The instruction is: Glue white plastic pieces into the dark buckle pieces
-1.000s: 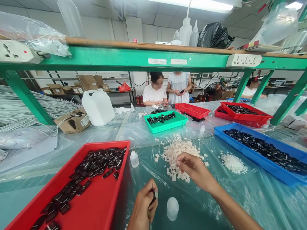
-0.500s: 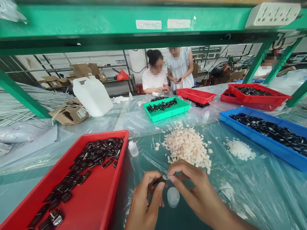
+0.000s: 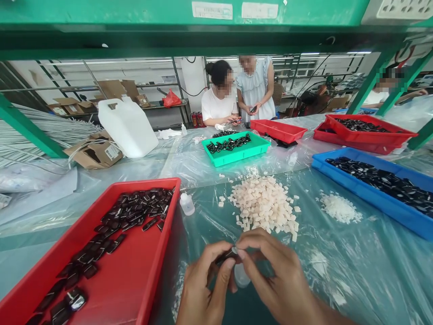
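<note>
Between the thumb and fingers of my left hand point(image 3: 211, 275) is a small glossy black part point(image 3: 226, 255), held at a tilt. My right hand point(image 3: 270, 266) is closed in a pinch against the part's right end. A tiny pale bit point(image 3: 234, 249) shows right at those fingertips; whether they grip it or only touch it I cannot tell. Below the hands stands a small round translucent container point(image 3: 241, 276), partly covered by my right hand. Just beyond the hands lies a heap of small cream-coloured pieces point(image 3: 265, 203).
A red tray point(image 3: 115, 289) of black parts is at left, near a small white bottle point(image 3: 187, 204). At right are a small white pile point(image 3: 340, 207) and a blue tray point(image 3: 316, 164). Beyond are a green tray point(image 3: 237, 155) and two people. A green shelf beam point(image 3: 152, 13) crosses overhead.
My right hand's fingertips have come closer against the black part's end. The hands now cover more of the round container. The whole view has shifted slightly upward in the scene.
</note>
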A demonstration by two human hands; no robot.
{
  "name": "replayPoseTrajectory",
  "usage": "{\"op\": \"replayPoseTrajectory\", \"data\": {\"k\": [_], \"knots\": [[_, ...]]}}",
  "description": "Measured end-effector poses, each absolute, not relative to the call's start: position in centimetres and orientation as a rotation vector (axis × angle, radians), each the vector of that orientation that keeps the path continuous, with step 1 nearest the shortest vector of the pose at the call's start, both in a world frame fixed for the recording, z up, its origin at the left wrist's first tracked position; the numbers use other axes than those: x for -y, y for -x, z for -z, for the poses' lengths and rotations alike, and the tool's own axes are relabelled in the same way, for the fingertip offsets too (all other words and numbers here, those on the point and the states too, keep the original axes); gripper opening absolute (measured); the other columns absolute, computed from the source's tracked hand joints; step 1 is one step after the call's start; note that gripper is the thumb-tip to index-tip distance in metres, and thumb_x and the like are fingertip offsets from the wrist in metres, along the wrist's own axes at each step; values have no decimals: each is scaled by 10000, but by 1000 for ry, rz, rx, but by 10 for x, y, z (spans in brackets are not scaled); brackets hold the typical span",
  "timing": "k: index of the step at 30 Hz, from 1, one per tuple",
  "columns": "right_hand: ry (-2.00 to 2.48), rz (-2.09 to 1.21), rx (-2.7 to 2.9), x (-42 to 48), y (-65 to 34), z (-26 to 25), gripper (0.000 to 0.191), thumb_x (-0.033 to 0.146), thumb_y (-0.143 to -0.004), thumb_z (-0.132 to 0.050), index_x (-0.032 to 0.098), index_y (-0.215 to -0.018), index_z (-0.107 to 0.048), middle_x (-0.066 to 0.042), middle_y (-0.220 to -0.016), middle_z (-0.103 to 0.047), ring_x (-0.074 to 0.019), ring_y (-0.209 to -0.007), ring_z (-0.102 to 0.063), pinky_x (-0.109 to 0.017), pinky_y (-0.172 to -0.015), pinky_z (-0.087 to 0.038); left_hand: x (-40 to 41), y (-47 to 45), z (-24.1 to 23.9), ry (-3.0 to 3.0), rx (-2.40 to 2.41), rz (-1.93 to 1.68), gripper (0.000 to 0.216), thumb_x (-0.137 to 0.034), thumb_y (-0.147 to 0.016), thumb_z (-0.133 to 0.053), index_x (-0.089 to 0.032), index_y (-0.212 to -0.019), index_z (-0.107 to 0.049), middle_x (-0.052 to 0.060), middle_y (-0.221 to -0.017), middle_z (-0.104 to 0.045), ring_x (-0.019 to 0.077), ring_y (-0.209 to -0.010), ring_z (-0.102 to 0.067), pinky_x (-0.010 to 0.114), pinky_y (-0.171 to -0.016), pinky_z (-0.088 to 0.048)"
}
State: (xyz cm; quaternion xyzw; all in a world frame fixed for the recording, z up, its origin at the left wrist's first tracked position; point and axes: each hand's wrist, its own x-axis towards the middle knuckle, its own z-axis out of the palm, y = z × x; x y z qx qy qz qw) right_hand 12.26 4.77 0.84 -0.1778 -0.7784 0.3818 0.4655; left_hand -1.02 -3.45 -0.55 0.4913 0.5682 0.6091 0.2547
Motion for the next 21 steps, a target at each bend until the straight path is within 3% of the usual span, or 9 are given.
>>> {"op": "replayPoseTrajectory", "data": {"k": [6,13,21], "knots": [[376,-842,1938,-43,-124,-9,224,43,-975,-559,200,-1113,-637,-65,-1017,-663,-121,-851,-698,-186,-717,-586,38,5,11,-1308,-1615,-1742,108,-291,-987,-610,-316,-1035,-704,-88,-576,-631,98,-465,-603,165,-500,-474],[372,-816,1967,-39,-127,-18,224,24,-967,-569,174,-1116,-644,-69,-1044,-664,-121,-887,-701,-189,-749,-572,44,-6,6,-1313,-1693,-1854,159,-250,-982,-600,-359,-1058,-687,-87,-764,-725,66,-443,-551,153,-468,-455],[478,-838,2011,-26,-127,-9,261,46,-970,-578,236,-1144,-618,-43,-1052,-666,-127,-868,-699,-224,-740,-581,47,-15,8,-1316,-2031,-1844,127,-257,-975,-603,-306,-1003,-717,-50,-706,-705,110,-437,-572,215,-487,-511]]}}
